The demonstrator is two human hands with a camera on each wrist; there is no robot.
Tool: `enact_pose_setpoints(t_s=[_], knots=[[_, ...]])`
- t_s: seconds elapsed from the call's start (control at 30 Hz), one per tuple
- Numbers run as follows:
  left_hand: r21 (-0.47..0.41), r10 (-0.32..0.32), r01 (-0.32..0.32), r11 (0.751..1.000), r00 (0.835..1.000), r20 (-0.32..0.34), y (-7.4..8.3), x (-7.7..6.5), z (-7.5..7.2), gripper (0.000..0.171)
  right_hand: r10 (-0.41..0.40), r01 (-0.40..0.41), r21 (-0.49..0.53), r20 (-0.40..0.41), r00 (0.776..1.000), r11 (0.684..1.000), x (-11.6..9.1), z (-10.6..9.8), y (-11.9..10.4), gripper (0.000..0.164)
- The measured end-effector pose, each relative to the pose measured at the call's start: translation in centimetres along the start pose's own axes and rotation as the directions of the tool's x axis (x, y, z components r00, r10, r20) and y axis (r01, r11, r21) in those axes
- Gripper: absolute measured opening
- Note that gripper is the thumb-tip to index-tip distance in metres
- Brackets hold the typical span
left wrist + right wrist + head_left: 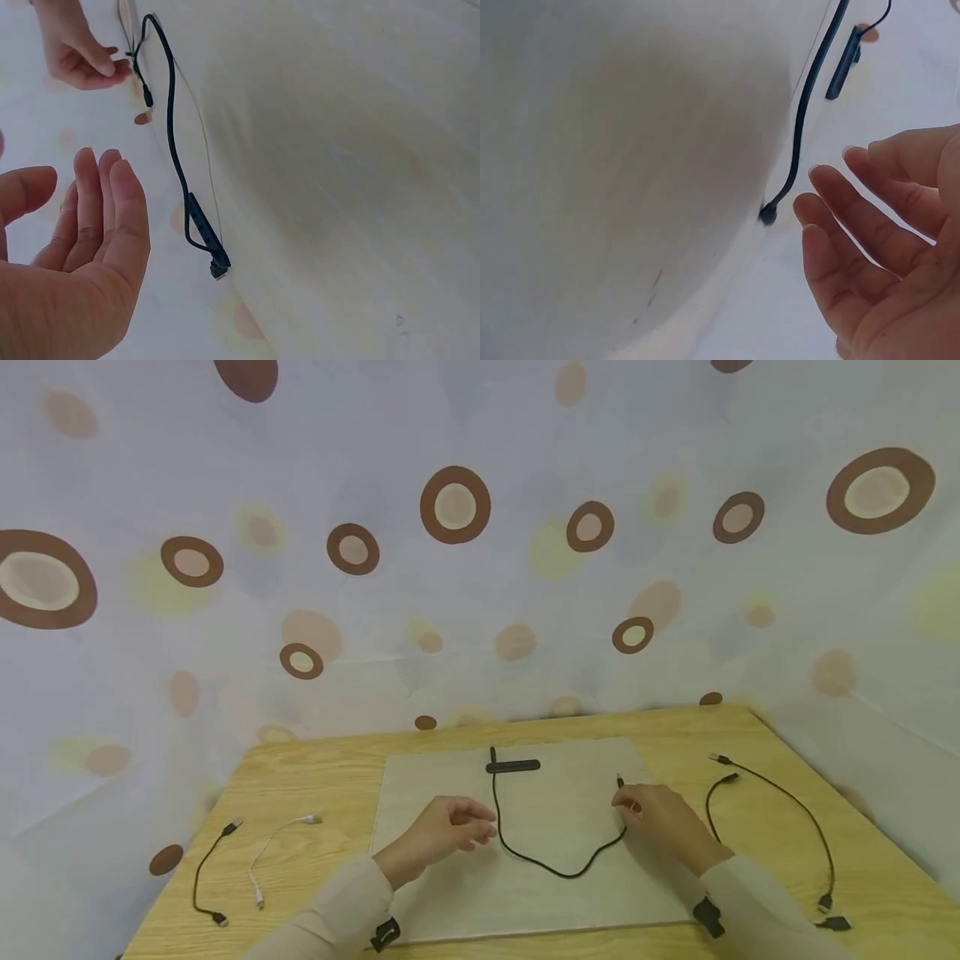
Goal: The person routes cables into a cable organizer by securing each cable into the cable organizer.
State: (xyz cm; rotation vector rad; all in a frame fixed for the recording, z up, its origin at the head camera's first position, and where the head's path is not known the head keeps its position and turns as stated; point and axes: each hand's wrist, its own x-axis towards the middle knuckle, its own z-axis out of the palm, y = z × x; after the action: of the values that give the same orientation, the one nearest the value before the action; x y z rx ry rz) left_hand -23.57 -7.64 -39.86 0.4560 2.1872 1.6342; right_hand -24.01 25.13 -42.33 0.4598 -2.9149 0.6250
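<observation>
A black cable lies in a loose curve on a pale board. One end reaches a short black bar near the board's far edge; its other end, a connector, points away at the right. My right hand hovers beside that connector, fingers loosely bent; in the right wrist view the cable's end shows apart from the fingertips. Left of the cable, my left hand is held over the board, its fingers relaxed, with nothing in them, as the left wrist view also shows.
On the wooden table, a short black cable and a white cable lie left of the board. To the right are a long black cable and another black cable, partly hidden by the right arm. A patterned cloth hangs behind.
</observation>
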Motion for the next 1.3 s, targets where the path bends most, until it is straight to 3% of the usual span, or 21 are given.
enact_pose_setpoints(t_s=[0.17,0.33,0.53,0.63,0.77,0.87,0.97,1.03,1.3], knots=[[0.029,0.02,-0.021,0.999,1.0,0.014,-0.9,-0.4,-0.6,0.029,-0.033,0.032,0.038,0.008,0.999,0.999,-1.0,0.1,-1.6,0.009],[0.101,0.024,-0.021,0.995,0.999,-0.031,-2.1,-1.7,-2.9,0.029,-0.125,0.119,0.123,0.043,0.991,0.985,-1.4,0.6,-3.7,0.011],[0.029,0.003,-0.001,1.0,0.997,-0.08,-3.3,-3.1,-6.1,0.037,-0.198,0.171,0.237,0.096,0.975,0.956,-2.0,1.6,-6.3,0.012],[0.02,-0.002,0.004,1.0,0.991,-0.133,-3.5,-3.7,-7.6,0.038,-0.228,0.198,0.26,0.089,0.97,0.945,-2.0,2.5,-7.5,0.011],[0.115,0.003,0.026,0.993,0.969,-0.247,-4.1,-4.8,-9.5,0.031,-0.262,0.222,0.296,0.103,0.96,0.929,-2.2,3.6,-8.9,0.01],[0.301,0.032,0.079,0.95,0.937,-0.349,-4.9,-5.9,-10.8,0.021,-0.286,0.219,0.37,0.137,0.948,0.903,-2.6,4.3,-9.8,0.01],[0.475,0.08,0.143,0.868,0.904,-0.42,-5.9,-6.9,-12.5,0.018,-0.294,0.196,0.435,0.168,0.941,0.879,-2.8,4.9,-10.5,0.011],[0.536,0.102,0.169,0.827,0.893,-0.439,-6.5,-7.4,-13.7,0.019,-0.3,0.188,0.467,0.177,0.937,0.864,-2.7,5.2,-10.8,0.012],[0.601,0.131,0.209,0.771,0.872,-0.471,-8.2,-9.2,-18.4,0.021,-0.326,0.177,0.527,0.205,0.923,0.831,-2.9,5.4,-11.8,0.014]])
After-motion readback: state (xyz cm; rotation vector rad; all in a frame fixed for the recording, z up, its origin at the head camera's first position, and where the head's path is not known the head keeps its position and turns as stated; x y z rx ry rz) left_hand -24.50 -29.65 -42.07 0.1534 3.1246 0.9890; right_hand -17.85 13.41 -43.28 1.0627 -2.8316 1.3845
